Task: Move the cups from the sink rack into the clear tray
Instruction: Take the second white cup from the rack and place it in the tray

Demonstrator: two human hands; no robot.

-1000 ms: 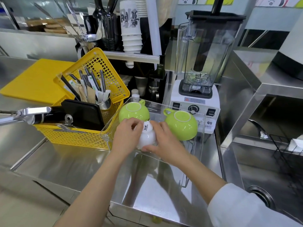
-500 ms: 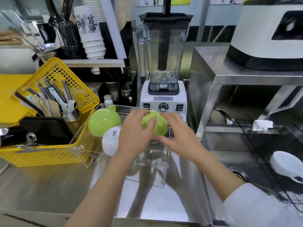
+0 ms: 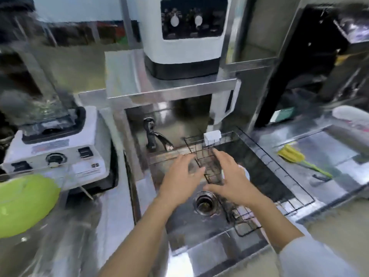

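Both my hands hover over the steel sink, fingers spread and holding nothing. My left hand is above the drain; my right hand reaches over the black wire sink rack. A white cup in the rack shows only as a sliver behind my right hand. At the far left, an upside-down green cup sits in the clear tray, whose edge is blurred.
A white blender base stands left of the sink. The faucet rises behind it, under a shelf with a white machine. A white sponge rests on the rack's far end. A yellow-green brush lies on the right counter.
My view has swung right from the clear tray to the sink. Both hands left the green cup in the tray and now reach over the sink rack, holding nothing.
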